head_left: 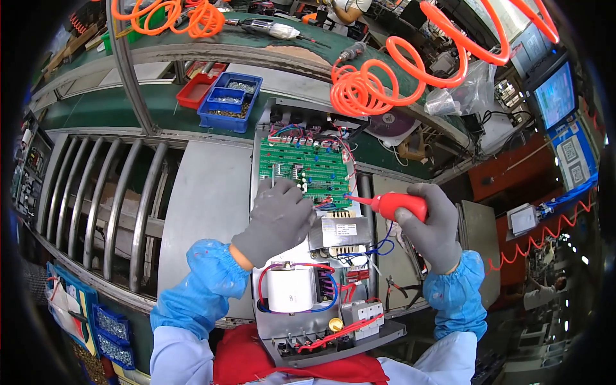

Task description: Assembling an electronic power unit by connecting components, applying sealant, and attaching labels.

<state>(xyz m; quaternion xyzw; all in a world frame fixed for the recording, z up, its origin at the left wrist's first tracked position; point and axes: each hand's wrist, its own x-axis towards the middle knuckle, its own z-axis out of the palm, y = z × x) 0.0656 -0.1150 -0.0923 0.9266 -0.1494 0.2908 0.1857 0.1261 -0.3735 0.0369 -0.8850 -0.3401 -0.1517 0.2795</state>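
Observation:
A green circuit board (308, 163) lies in the far part of an open metal chassis (375, 330) in front of me. My right hand (436, 228), in a grey glove, grips a red squeeze bottle (403, 206). The bottle's thin nozzle points left, its tip at the board's lower right corner. Over the board's near left edge, my gloved left hand (276, 215) is closed with its fingers curled. A thin upright metallic piece shows above its fingertips; whether the hand holds it is unclear. Just nearer than the board sits a transformer (343, 232) with blue wires.
A white cylindrical capacitor (290, 290) and a breaker (367, 319) stand nearer in the chassis. Pliers (401, 290) lie right of it. Metal rollers (106, 212) run left. Blue bins (230, 102) with small hardware sit beyond. Orange coiled hoses (362, 86) hang above, with a screen (555, 96) at right.

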